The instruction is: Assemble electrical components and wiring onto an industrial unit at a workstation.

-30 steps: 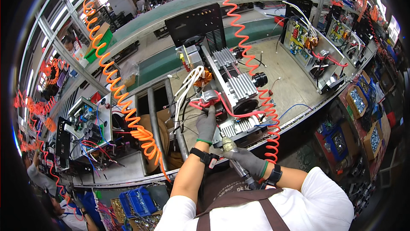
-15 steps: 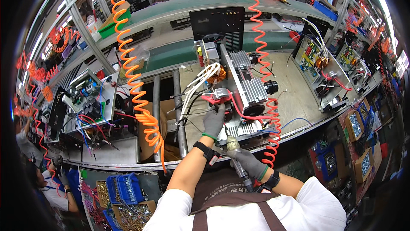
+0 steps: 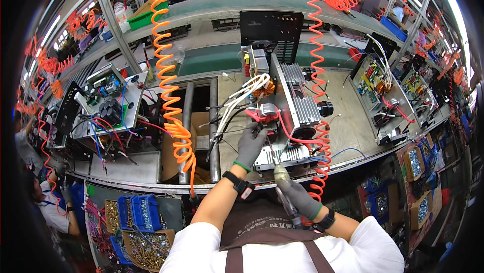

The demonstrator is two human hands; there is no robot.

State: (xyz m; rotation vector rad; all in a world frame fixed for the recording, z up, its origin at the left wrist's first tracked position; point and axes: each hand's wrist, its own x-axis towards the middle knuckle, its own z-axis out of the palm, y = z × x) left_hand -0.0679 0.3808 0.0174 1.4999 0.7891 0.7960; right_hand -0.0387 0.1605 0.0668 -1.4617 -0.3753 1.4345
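In front of me stands an open electronic unit with a black upright panel (image 3: 272, 36), finned aluminium heat sinks (image 3: 304, 109) and a copper coil (image 3: 263, 89). My left hand (image 3: 251, 146), in a grey glove, has its fingers curled at the unit's lower left, below a grey-wrapped part (image 3: 267, 109) with red leads. What its fingertips hold is hidden. Gripped in my gloved right hand (image 3: 301, 200) is a power screwdriver (image 3: 281, 174), its thin bit directed up at the unit's base, beside the lower finned plate (image 3: 287, 155). Whether the bit touches a screw cannot be seen.
Orange coiled hoses (image 3: 166, 81) hang left and right of the unit. A second open unit (image 3: 108, 111) stands left; others (image 3: 380, 86) are at right. Blue bins (image 3: 146, 212) and boxes of screws (image 3: 146, 248) lie lower left. Another person (image 3: 55, 202) works far left.
The whole view has shifted, so the bench appears farther right. Relative to the unit, my left hand has moved slightly left. The screwdriver in my right hand has also moved slightly left.
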